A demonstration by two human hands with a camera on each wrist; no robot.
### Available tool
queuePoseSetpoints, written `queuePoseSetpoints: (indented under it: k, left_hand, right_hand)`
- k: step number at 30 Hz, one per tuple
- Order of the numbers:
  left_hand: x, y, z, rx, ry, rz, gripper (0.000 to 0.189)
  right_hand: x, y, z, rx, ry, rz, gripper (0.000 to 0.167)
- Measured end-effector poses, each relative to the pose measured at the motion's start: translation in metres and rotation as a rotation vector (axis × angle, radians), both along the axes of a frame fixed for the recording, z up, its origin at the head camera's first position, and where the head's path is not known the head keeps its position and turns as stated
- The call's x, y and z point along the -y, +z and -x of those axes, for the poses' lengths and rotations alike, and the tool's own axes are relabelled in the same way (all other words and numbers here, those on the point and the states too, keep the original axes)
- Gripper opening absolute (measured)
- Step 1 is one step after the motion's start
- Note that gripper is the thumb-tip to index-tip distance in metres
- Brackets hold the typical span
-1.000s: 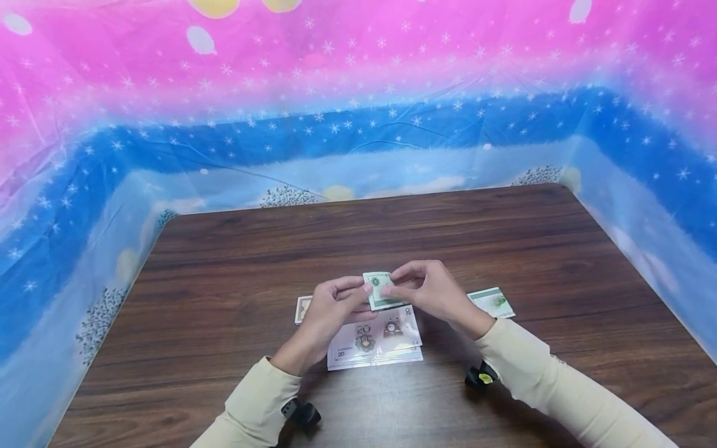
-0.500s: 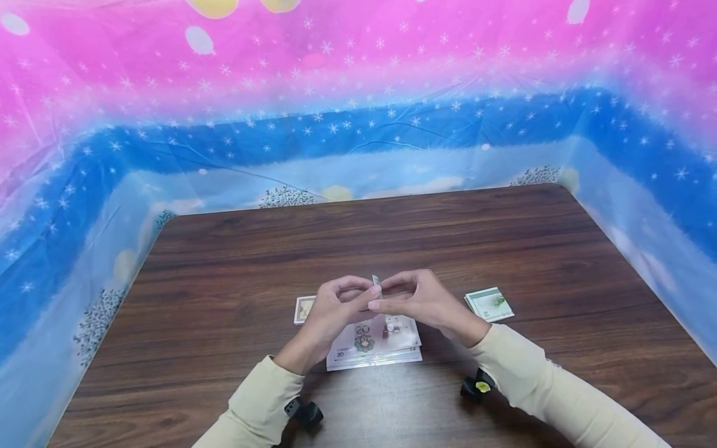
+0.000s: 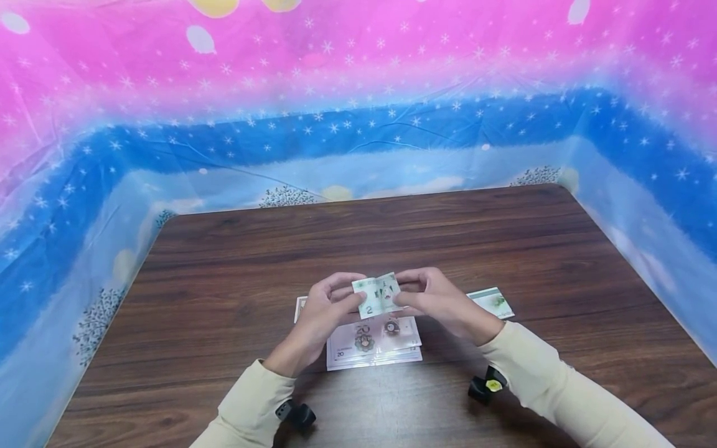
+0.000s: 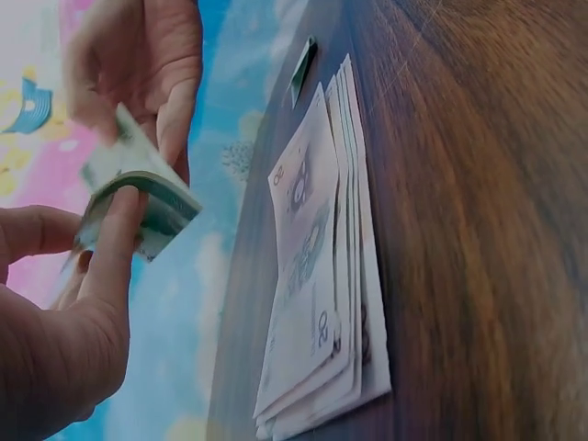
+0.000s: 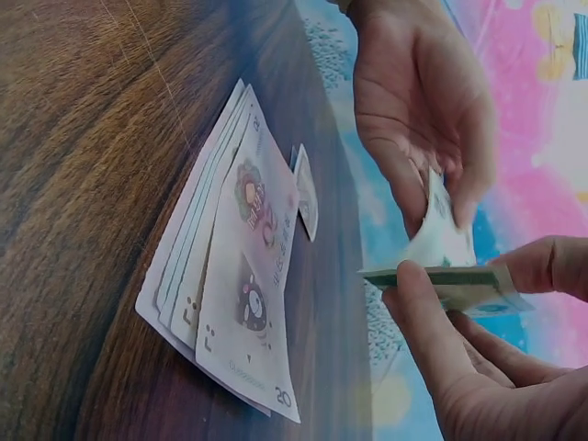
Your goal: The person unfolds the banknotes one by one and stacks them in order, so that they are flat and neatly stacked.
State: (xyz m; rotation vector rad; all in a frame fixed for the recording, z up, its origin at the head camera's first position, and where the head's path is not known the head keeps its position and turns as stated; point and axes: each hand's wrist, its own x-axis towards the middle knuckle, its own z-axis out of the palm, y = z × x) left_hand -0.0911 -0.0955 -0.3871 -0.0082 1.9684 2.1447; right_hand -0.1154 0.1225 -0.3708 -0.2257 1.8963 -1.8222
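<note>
A small green banknote (image 3: pixel 376 296) printed with a 2 is held up between both hands, with a crease down its middle. My left hand (image 3: pixel 327 309) pinches its left side, thumb on the near face and fingers behind. On the other side my right hand (image 3: pixel 442 305) pinches the note the same way. The right wrist view shows the note (image 5: pixel 469 285) bent along the crease. Below the hands lies a stack of pale pink banknotes (image 3: pixel 375 348), its edges slightly fanned in the left wrist view.
Folded green notes (image 3: pixel 494 303) lie on the brown wooden table (image 3: pixel 224 261) right of the stack. Another small pile of notes (image 3: pixel 299 307) lies to the left, mostly hidden behind the left hand. A pink and blue patterned cloth (image 3: pixel 358 137) hangs around the table.
The green note was held flat with its patterned side showing, then turned edge-on between the fingers. Now it is opened out with the 2 facing me, and the hands have drawn slightly apart.
</note>
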Motion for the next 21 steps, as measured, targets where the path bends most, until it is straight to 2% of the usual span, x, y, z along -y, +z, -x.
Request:
queuePoseSetpoints:
  k: [4, 10, 13, 18, 21]
  left_hand:
    - [0.005, 0.000, -0.002, -0.001, 0.041, 0.063, 0.031]
    - [0.013, 0.000, -0.006, 0.012, 0.086, 0.181, 0.030]
    - [0.016, -0.001, -0.008, 0.017, 0.096, 0.259, 0.029]
    - [0.021, -0.004, -0.010, -0.003, 0.064, 0.328, 0.026]
    - [0.025, -0.005, -0.011, -0.055, 0.013, 0.407, 0.025]
  right_hand:
    - [-0.003, -0.003, 0.000, 0.002, -0.009, 0.018, 0.041]
    - [-0.008, -0.009, 0.001, -0.036, -0.037, -0.072, 0.028]
    - [-0.010, -0.013, 0.000, -0.044, -0.045, -0.106, 0.026]
    - [-0.011, -0.018, -0.001, -0.067, -0.048, -0.162, 0.037]
    - [-0.012, -0.021, -0.001, -0.168, -0.036, -0.253, 0.039]
